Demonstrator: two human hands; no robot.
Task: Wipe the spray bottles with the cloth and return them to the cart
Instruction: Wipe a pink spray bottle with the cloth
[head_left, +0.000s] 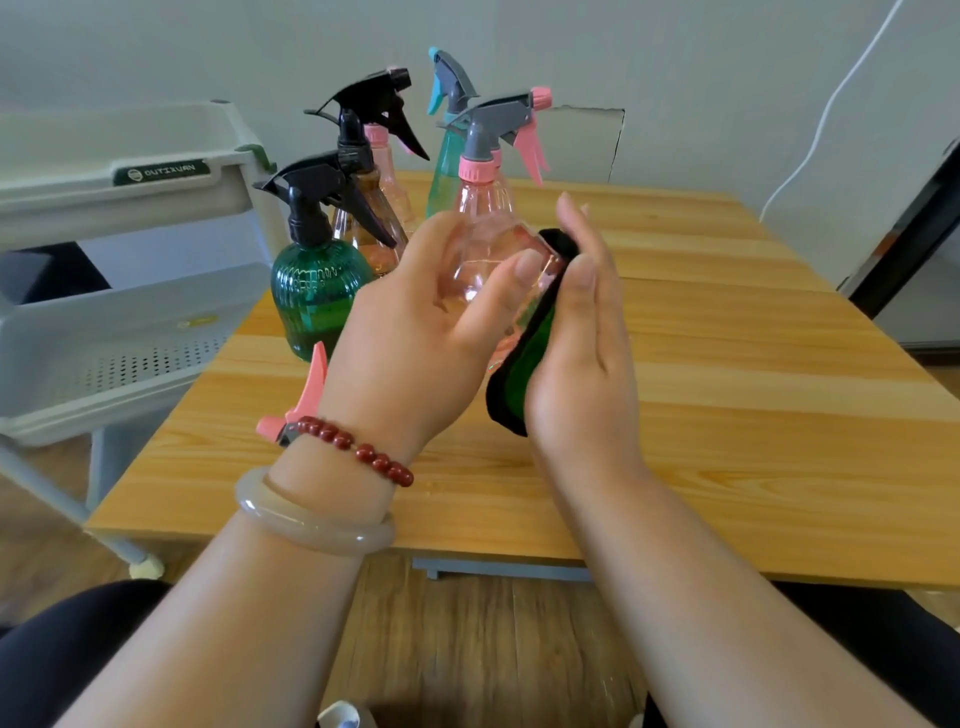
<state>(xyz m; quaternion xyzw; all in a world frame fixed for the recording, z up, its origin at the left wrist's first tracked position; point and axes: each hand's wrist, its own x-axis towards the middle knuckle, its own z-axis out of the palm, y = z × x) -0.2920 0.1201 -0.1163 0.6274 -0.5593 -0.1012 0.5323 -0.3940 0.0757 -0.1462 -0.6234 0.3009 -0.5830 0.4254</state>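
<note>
My left hand grips a clear pink spray bottle with a grey and pink trigger head, held upright above the wooden table. My right hand presses a dark green cloth flat against the bottle's right side. On the table behind stand a green ribbed bottle with a black head, a brown bottle, a pink bottle and a teal bottle. A pink trigger of another bottle pokes out from behind my left wrist.
A pale grey tiered cart stands left of the table, its perforated middle shelf beside the green bottle. A white cable hangs down the wall at the right. A dark framed panel leans at the far right.
</note>
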